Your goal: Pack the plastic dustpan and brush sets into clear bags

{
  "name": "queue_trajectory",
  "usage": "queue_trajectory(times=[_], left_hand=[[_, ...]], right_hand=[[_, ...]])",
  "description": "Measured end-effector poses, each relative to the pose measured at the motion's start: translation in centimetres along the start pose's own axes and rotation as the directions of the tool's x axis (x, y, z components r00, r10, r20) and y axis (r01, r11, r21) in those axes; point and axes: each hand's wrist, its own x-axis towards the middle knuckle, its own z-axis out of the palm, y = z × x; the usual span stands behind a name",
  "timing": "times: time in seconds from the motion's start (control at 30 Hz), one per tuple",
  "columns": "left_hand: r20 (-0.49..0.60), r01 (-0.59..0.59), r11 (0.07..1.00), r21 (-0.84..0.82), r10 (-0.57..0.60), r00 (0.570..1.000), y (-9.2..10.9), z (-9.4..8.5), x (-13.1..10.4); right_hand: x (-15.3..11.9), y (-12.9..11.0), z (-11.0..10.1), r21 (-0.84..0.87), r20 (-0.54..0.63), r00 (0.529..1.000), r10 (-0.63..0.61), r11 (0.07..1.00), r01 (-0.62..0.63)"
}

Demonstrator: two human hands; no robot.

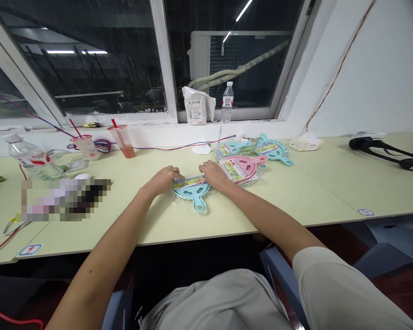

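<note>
A blue dustpan-and-brush set (195, 191) in a clear wrapper lies on the table (227, 220), its handle pointing toward me. At the wrapper's upper left corner is my left hand (165, 179), with fingers closed on its edge. My right hand (213, 174) has its curled fingers at the upper right corner of the same wrapper. Just right of that hand lies a wrapped pink set (242, 167). Behind it are wrapped blue sets, one (232, 148) to the left and another (271, 149) to the right.
Two cups, one empty-looking (86, 147) and one with orange drink (125, 145), stand back left beside a lying bottle (36, 160). A white package (196, 107) and a water bottle (227, 104) stand on the sill. Black headgear (388, 153) lies far right.
</note>
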Motion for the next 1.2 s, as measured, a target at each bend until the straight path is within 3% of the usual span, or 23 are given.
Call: queue_trajectory(times=[0.1,0.2,0.37,0.43,0.57,0.77,1.0,1.2], left_hand=[[0.081,-0.024,1.000,0.002,0.024,0.996,0.5,0.1,0.0],[0.119,-0.005,1.000,-0.002,0.006,0.993,0.9,0.0,0.0],[0.131,0.039,0.998,-0.043,-0.034,0.991,1.7,-0.4,0.0],[0.114,0.038,0.998,-0.047,-0.032,0.993,2.0,-0.5,0.0],[0.079,0.025,1.000,-0.019,-0.023,0.997,2.5,-0.6,0.1],[0.114,0.091,0.994,-0.068,-0.083,0.990,2.5,-1.0,-0.1],[0.118,0.148,0.979,-0.139,-0.132,0.984,1.4,-2.0,-0.7],[-0.058,0.080,0.996,-0.033,-0.082,0.995,2.0,-2.3,-0.6]], right_hand=[[0.1,0.2,0.2,-0.022,0.010,0.999,-0.041,0.999,0.041],[0.2,0.2,0.1,-0.026,-0.064,0.992,-0.109,0.994,0.107],[0.5,-0.5,-0.8,0.225,-0.142,0.973,-0.184,0.951,0.213],[0.4,-1.3,-1.1,0.289,-0.134,0.968,-0.211,0.926,0.241],[-0.2,-3.0,-1.2,0.247,-0.048,0.943,-0.329,0.911,0.330],[-0.4,-3.3,-0.9,0.153,0.075,0.959,-0.275,0.953,0.261],[-0.3,-3.2,-0.9,0.077,0.126,0.975,-0.185,0.981,0.177],[-0.5,-3.3,-1.2,0.022,0.062,0.979,-0.197,0.980,0.196]])
